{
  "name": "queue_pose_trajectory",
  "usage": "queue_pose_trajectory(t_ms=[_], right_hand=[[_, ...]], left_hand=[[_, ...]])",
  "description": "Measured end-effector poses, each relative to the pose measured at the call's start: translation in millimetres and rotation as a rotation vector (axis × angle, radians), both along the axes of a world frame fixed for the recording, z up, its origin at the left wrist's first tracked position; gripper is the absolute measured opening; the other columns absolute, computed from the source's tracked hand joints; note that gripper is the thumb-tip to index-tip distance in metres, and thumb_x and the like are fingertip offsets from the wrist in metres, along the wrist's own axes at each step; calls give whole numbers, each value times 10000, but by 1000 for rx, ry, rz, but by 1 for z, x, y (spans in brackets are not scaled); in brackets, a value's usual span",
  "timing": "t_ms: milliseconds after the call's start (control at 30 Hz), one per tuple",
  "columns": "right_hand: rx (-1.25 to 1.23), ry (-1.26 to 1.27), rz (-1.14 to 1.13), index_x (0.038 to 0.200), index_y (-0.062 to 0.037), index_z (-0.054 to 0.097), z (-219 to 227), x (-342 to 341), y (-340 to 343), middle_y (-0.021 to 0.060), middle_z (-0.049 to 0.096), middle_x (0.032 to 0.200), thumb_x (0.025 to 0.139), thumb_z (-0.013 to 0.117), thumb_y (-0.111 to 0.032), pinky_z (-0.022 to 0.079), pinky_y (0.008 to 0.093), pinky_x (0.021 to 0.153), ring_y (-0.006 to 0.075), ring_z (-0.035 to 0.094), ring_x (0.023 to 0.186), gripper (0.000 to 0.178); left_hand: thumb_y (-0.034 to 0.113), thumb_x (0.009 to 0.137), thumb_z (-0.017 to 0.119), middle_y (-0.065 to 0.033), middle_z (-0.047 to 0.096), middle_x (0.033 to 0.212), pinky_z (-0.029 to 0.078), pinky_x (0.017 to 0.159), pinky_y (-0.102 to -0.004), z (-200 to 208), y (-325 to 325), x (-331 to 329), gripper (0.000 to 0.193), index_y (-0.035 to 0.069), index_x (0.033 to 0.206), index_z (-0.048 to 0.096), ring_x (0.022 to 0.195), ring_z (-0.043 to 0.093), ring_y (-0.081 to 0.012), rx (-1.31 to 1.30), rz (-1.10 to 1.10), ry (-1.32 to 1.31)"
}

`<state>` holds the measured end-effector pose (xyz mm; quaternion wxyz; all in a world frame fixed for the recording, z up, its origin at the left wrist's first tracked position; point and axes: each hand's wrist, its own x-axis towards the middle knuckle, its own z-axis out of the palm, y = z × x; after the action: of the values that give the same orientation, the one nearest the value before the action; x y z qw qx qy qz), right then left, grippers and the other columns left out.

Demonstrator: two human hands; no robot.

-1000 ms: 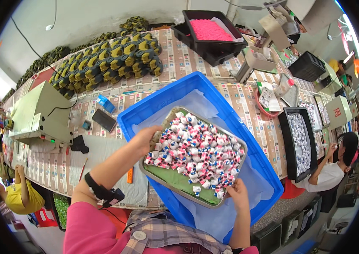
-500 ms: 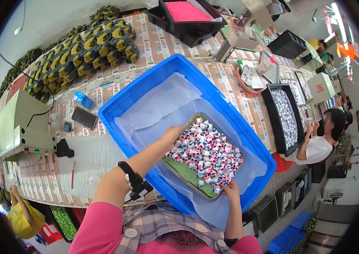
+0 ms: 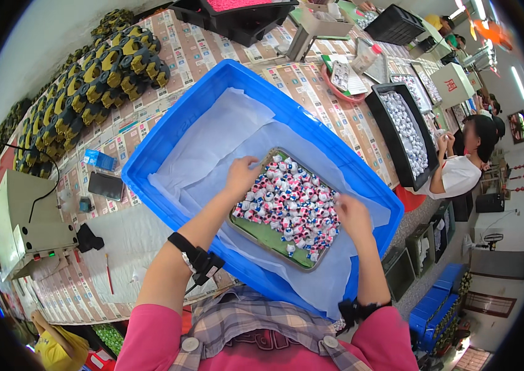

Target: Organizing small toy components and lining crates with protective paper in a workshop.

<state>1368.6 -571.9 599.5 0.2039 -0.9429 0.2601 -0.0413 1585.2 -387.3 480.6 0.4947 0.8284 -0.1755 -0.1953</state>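
A metal tray (image 3: 263,237) with a green floor holds several small pink, white and blue pieces (image 3: 290,203). It rests inside a big blue plastic crate (image 3: 164,140) lined with white sheeting (image 3: 220,135). My left hand (image 3: 241,175) grips the tray's far left corner. My right hand (image 3: 353,216) holds the tray's right edge, partly over the pieces. Both wrists wear black straps.
The crate sits on a long paper-covered table. A grey machine (image 3: 22,220), a phone (image 3: 105,185) and yellow-black parts (image 3: 92,83) lie to the left. Black trays (image 3: 403,133) of white pieces stand to the right, where another person (image 3: 467,154) sits.
The tray has come down into the blue crate and now lies lower and flatter on the white liner. Both hands stayed on its edges as the view swung.
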Motion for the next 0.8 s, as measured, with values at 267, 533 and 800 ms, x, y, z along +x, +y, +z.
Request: queue_pose_trajectory(t_ms=[267, 533, 800], right_hand=[[-135, 21, 329, 998, -99, 560, -76, 129, 0, 141, 536, 948, 720, 554, -69, 467, 395, 674, 305, 572, 780, 280], [61, -136, 150, 890, -80, 548, -83, 124, -7, 132, 538, 869, 684, 584, -63, 466, 387, 668, 297, 574, 759, 210], [616, -245, 61, 904, -82, 645, -65, 128, -44, 47, 585, 787, 745, 594, -77, 411, 217, 538, 83, 521, 573, 167]], left_hand=[[145, 705, 562, -153, 579, 902, 465, 715, -393, 13, -61, -22, 246, 44, 926, 604, 812, 578, -305, 176, -243, -274], [113, 691, 557, -142, 536, 874, 461, 714, -417, 5, -72, -35, 177, 40, 852, 545, 865, 543, -317, 367, -189, -539], [98, 701, 549, -117, 544, 915, 441, 732, -377, 14, -84, -37, 191, 54, 887, 551, 889, 542, -274, 436, -290, -575]])
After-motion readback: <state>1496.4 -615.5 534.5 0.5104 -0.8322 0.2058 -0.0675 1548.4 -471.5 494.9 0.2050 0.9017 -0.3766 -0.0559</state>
